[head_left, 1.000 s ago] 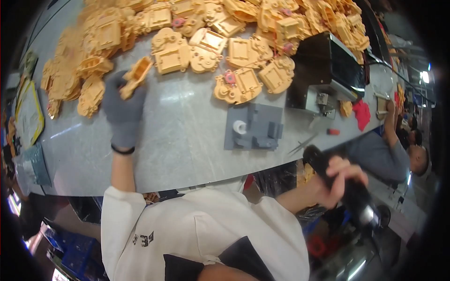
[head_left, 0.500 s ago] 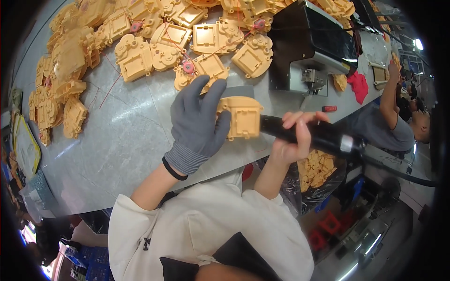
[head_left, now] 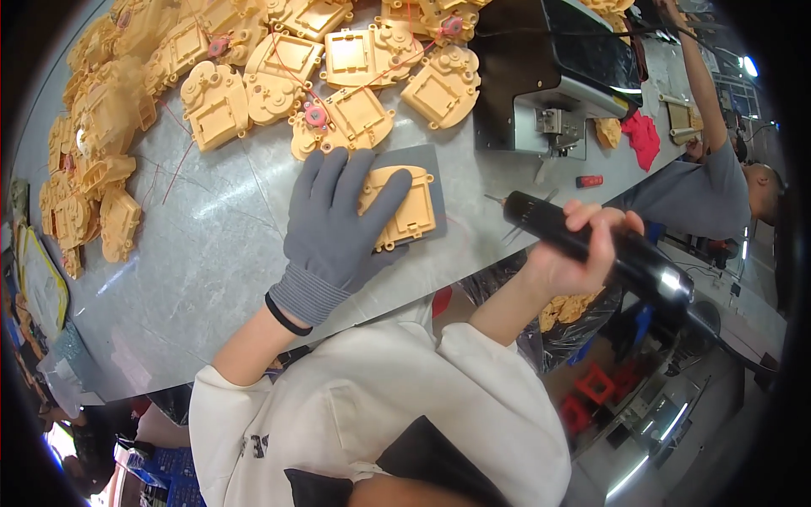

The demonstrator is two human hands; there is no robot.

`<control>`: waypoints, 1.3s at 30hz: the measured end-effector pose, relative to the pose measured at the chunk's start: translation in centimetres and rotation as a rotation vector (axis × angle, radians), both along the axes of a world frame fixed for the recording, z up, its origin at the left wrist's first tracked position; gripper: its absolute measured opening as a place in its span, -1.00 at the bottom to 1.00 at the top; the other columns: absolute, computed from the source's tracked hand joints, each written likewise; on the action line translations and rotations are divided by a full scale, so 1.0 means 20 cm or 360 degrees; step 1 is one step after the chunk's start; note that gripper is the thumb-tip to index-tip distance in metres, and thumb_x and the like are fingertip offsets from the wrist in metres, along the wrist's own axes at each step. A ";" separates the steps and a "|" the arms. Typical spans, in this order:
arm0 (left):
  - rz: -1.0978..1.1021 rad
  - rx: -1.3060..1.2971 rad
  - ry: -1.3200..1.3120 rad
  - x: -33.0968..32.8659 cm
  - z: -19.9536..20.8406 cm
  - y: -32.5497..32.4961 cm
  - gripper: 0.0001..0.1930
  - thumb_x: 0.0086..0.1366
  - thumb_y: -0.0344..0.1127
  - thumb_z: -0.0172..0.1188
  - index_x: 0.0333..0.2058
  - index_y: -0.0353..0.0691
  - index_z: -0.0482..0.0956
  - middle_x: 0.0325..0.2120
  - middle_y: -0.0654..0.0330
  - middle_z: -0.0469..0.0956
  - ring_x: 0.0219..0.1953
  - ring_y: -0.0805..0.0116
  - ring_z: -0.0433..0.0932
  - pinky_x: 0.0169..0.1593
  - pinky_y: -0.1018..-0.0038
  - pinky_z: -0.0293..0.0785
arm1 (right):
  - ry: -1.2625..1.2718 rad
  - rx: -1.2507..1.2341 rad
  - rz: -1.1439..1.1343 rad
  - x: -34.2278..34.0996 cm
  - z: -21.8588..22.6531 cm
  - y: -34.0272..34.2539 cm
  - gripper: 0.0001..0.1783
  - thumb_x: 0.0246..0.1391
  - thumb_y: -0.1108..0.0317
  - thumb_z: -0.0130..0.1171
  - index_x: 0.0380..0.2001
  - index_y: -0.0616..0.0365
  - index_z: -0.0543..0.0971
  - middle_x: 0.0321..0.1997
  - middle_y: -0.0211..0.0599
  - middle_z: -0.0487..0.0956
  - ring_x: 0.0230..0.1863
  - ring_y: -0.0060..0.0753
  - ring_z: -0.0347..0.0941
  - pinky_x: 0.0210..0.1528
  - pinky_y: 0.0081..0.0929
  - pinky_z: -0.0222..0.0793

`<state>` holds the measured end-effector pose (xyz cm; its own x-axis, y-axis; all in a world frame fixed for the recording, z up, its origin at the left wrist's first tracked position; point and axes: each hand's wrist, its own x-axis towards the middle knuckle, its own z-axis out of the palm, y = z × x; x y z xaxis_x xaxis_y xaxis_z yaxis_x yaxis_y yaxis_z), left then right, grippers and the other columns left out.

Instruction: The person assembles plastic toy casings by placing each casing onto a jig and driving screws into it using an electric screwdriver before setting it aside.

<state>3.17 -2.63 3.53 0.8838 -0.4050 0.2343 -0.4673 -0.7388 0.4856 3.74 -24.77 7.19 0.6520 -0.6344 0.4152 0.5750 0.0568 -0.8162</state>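
My left hand, in a grey knitted glove, grips a yellow plastic housing by its left side. Some fingers lie over its face, and the square recess shows. Under the housing is a dark grey mat on the table. My bare right hand is wrapped round a black electric screwdriver. The tool's thin bit points left and stands apart from the housing. Just beyond my left hand lies another yellow housing with a small red part and red wire.
Many yellow housings are heaped along the table's far and left sides. A black machine with a metal fitting stands at the back right, near a red cloth and a small red object. A co-worker sits at the right.
The screwdriver has drawn back to the right, away from the housing. My left hand has lowered the housing and turned it, so it now lies over the mat.
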 end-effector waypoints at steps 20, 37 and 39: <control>0.0099 -0.0401 0.0021 -0.10 -0.16 0.04 -0.25 -0.20 -0.25 0.41 0.04 -0.22 0.32 0.00 -0.01 0.35 0.06 -0.03 0.29 0.09 0.20 0.22 | 0.0060 -0.0448 -0.0043 0.41 0.22 -0.17 -0.69 -0.23 0.71 0.05 -0.33 0.27 0.33 -0.66 -0.25 0.38 -0.70 -0.42 0.30 -0.53 -0.49 0.32; 0.0034 -0.0617 0.0104 -0.11 -0.25 0.05 -0.29 -0.17 -0.11 0.39 -0.03 -0.20 0.32 -0.15 0.12 0.44 -0.16 0.09 0.40 -0.03 0.27 0.25 | -0.0049 -0.0488 0.1106 -0.06 0.18 0.22 -0.44 -0.18 0.68 0.04 -0.07 0.16 0.13 -0.61 -0.27 0.40 -0.65 -0.35 0.36 -0.48 -0.36 0.31; 0.0040 -0.0618 0.0098 -0.11 -0.24 0.04 -0.28 -0.19 -0.12 0.40 -0.02 -0.19 0.32 -0.14 0.13 0.44 -0.15 0.09 0.40 -0.03 0.27 0.25 | -0.0062 -0.0465 0.1073 -0.05 0.17 0.24 -0.45 -0.19 0.69 0.03 -0.08 0.18 0.13 -0.62 -0.27 0.39 -0.67 -0.37 0.34 -0.51 -0.38 0.30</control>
